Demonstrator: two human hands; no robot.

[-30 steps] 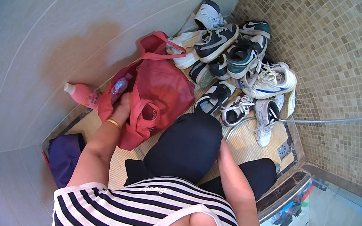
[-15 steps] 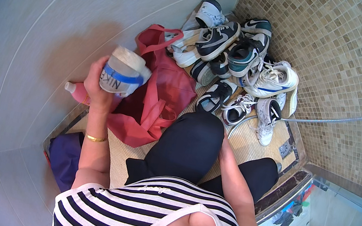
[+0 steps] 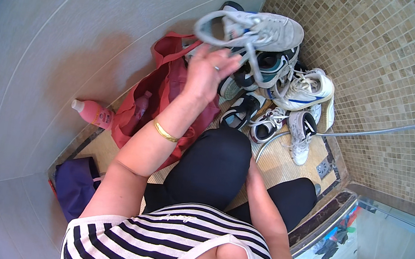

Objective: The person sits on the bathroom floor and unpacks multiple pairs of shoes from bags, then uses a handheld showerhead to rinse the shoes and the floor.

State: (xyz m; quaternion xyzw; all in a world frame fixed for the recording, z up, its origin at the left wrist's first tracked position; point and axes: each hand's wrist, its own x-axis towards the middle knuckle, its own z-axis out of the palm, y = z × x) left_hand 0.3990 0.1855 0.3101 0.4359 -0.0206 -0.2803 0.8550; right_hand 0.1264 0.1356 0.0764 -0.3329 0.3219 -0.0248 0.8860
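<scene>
While the left hand (image 3: pixel 210 73) reaches upward, a pale shoe (image 3: pixel 277 36) shows over the shoe heap (image 3: pixel 302 97)

Handling it well would, I judge, mean supporting the pale shoe under its sole until its weight rests on something firm, lowering it gently because the pile looks loose, and clearing the dangling lace or strap of the fingers.

Low in the frame, beside the dark knee (image 3: pixel 216 158) at centre, the right hand (image 3: pixel 252 171) is mostly hidden; whether its fingers are together or apart, I cannot tell. Left of centre, a red bag (image 3: pixel 171 86) gapes with a small bottle (image 3: pixel 141 103) inside, and a pink bottle (image 3: pixel 94 115) leans just beside it.

Farther up, the left hand's fingers are blurred and loosely spread, not wrapped round anything; their tips come just below the pale shoe's collar end, though contact cannot be made out. That shoe is at upper centre, toe to the right; whether it touches the shoes beneath is unclear. Beyond, a tiled wall (image 3: pixel 368 73) fills the upper right.
</scene>
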